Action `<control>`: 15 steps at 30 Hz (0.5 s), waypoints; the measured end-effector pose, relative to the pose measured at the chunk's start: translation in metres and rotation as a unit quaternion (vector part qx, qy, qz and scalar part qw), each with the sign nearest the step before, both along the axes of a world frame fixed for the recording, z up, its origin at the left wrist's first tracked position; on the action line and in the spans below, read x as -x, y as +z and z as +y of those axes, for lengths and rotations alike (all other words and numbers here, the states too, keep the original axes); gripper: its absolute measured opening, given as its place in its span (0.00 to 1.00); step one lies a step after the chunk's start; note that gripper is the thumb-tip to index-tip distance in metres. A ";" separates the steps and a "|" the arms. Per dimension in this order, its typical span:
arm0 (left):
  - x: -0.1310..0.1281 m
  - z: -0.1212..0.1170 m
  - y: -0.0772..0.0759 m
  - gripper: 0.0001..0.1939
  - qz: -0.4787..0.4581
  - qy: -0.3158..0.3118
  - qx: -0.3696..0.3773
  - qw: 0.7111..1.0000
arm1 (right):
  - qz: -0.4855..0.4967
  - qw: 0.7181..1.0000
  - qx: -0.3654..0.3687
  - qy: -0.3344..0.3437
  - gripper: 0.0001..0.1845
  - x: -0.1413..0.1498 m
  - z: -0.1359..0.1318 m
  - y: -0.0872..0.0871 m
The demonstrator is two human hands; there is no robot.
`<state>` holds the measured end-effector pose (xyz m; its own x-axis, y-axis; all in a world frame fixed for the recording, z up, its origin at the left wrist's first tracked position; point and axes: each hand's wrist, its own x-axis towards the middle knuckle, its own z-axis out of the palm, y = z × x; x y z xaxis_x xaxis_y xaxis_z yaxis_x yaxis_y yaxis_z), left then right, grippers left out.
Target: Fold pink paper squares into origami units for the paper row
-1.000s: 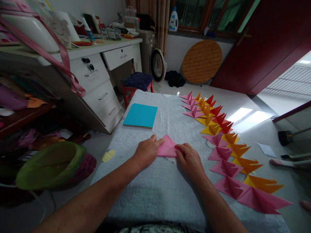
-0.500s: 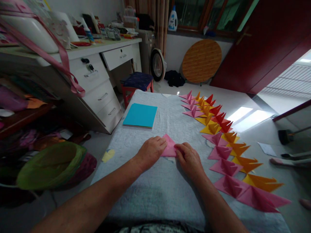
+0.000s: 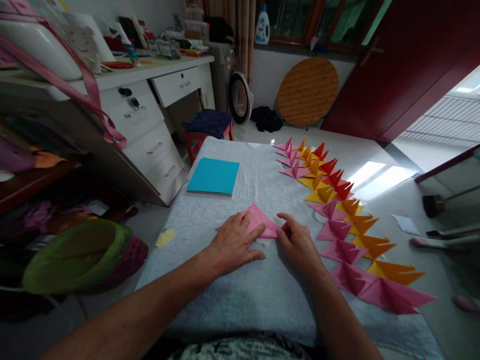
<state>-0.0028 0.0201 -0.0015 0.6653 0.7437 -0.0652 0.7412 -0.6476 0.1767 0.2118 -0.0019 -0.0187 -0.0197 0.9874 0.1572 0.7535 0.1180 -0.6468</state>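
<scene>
A folded sheet of pink origami paper (image 3: 258,220) lies on the cloth-covered table, with a peak at the top and a pointed corner at right. My left hand (image 3: 234,242) is spread flat over its left part, hiding much of it; a small pink tip shows past the hand's left side. Against the right corner rests the thumb of my right hand (image 3: 298,242), whose index finger is lifted apart from it. Beyond my hands sits a stack of blue square paper (image 3: 213,176).
Rows of folded paper cranes in pink (image 3: 343,251), yellow (image 3: 375,246) and red (image 3: 343,189) line the table's right side. The grey-blue cloth (image 3: 240,310) covers the table. A green-lined bin (image 3: 75,255) stands at left, near a white desk (image 3: 138,120); a stool (image 3: 208,125) is behind.
My left hand has flattened and spread over the pink paper. The paper's right corner now reaches farther right as a long point, and my right thumb and index finger have parted.
</scene>
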 end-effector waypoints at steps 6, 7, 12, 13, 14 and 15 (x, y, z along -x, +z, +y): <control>0.002 -0.004 -0.004 0.41 -0.011 -0.003 0.009 1.000 | -0.095 0.994 -0.033 -0.049 0.18 -0.004 -0.005 0.004; 0.003 -0.005 -0.004 0.41 -0.012 -0.003 0.008 1.000 | -0.120 0.989 -0.053 -0.067 0.17 -0.002 -0.007 0.007; 0.003 -0.007 -0.007 0.38 -0.036 -0.009 -0.019 0.999 | -0.098 0.981 -0.151 0.076 0.16 0.025 -0.025 0.026; 0.003 -0.007 -0.007 0.37 -0.043 -0.011 -0.026 0.999 | -0.082 0.977 -0.149 0.128 0.17 0.031 -0.029 0.027; 0.003 -0.007 -0.008 0.36 -0.048 -0.012 -0.032 0.998 | -0.078 0.975 -0.139 0.154 0.18 0.036 -0.033 0.026; 0.003 -0.008 -0.009 0.35 -0.051 -0.014 -0.036 0.998 | -0.084 0.976 -0.128 0.153 0.19 0.040 -0.037 0.023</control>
